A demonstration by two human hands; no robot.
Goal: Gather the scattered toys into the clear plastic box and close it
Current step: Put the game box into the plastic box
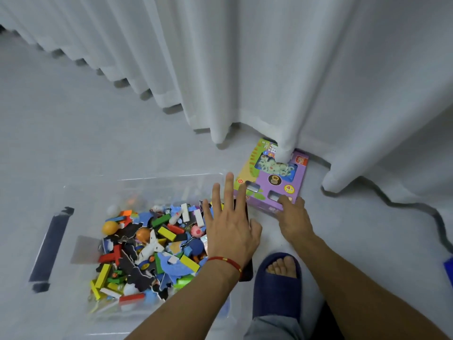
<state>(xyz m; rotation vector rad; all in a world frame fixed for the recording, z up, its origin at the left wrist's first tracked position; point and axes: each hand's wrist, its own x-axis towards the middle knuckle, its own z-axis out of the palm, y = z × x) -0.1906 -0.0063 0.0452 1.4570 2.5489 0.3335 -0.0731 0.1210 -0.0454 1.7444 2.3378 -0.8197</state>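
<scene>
Left hand: the left hand hovers with fingers spread straight over the right end of the clear plastic box, grasping nothing; a red string bracelet circles its wrist.
Right hand: the right hand rests on the near edge of the purple toy box, fingers curled down over that edge; whether they really grip it cannot be told.
Clear plastic box: it sits on the pale floor, open at the top, with a dark handle at its left end.
Toys: a heap of toys lies inside the clear box, among them yellow, red and green blocks, blue and black puzzle pieces and two orange balls.
Purple toy box: it lies flat on the floor just right of the clear box, its far corner tucked under the white curtain.
Foot: a foot in a dark blue slipper stands near the clear box's right end, below the right hand.
Far right: a small blue thing shows at the picture's edge; what it is cannot be told.
</scene>
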